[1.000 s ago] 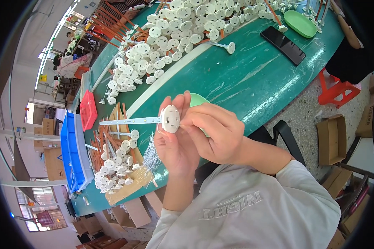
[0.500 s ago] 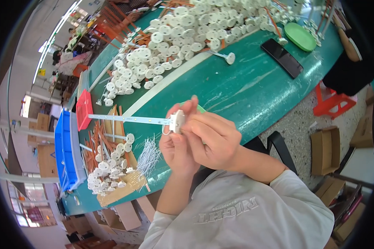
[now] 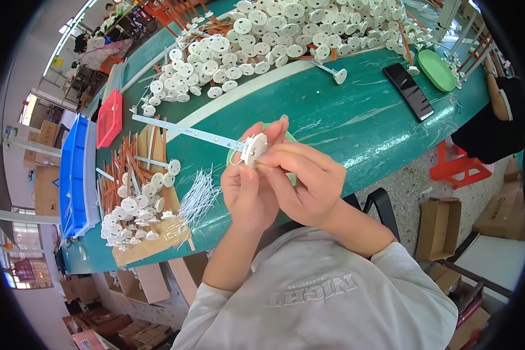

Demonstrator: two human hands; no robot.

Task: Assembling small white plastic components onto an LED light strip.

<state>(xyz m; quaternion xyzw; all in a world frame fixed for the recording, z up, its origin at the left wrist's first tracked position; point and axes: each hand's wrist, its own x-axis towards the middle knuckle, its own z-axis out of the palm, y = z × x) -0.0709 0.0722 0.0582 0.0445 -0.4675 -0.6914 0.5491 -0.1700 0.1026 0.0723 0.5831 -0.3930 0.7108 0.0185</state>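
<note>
An LED strip lamp is held up over the table: a narrow light-blue strip (image 3: 186,130) with small LEDs runs from a round white base (image 3: 254,150). My left hand (image 3: 248,198) grips the base, fingers behind it and thumb at its lower edge. A thin white wire (image 3: 233,157) loops out beside the base. My right hand (image 3: 312,181) is closed in a pinch, thumb and forefinger touching the slotted face; anything between those fingertips is hidden. Behind both hands, a green dish (image 3: 290,136) shows only in part.
Many white-based lamps (image 3: 262,35) are heaped across the back of the green table (image 3: 332,122). Nearer left lie a smaller heap (image 3: 135,204), white wires (image 3: 199,197), a red basket (image 3: 109,119) and a blue bin (image 3: 74,175). A phone (image 3: 408,91) and green tray (image 3: 437,70) lie right, near another person's arm (image 3: 496,90).
The view has shifted, moving the table's contents in the picture. The base is turned more face-on, and the strip now slants up to the left. Both hands keep their hold.
</note>
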